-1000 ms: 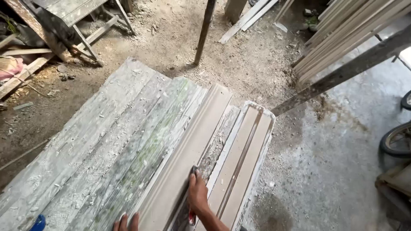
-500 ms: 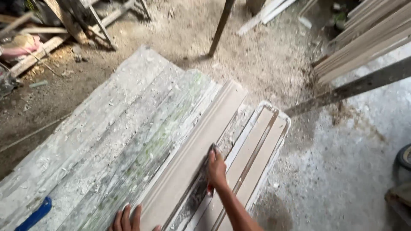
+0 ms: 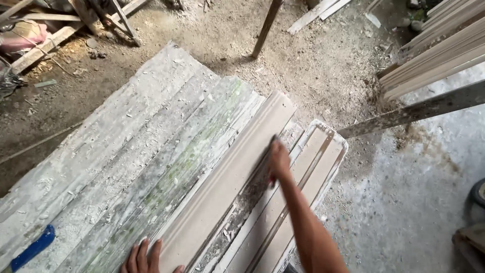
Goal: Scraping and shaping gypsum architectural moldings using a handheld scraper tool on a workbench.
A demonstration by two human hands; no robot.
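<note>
The person bends over a rough plank bench [image 3: 116,167] caked with dust and shavings, working a long pale strip of profiled moulding [image 3: 227,177] that lies lengthwise on it, running from the near edge up toward the far right corner. The left hand [image 3: 144,258] lies flat, fingers spread, on the bench at the near end of the moulding, touching it and seemingly pinning it in place. The right hand [image 3: 279,161] is stretched well up the strip, pressed against its right edge; the fingers are curled, and something dark shows just under them, but motion blur hides whether it is sandpaper, a scraper or nothing much, so I cannot tell what it grips. It looks like the smoothing of that edge is in hand, somewhere along a stroke. Just beside the moulding on the right lie more pale strips [image 3: 303,192], side by side. A blue handle [image 3: 33,247] pokes out at the bench's near left corner, well apart from both hands. To carry on cleanly the stroke would call for even pressure along the edge and a firm hold at the near end, lest the strip slide on the loose dust.
</note>
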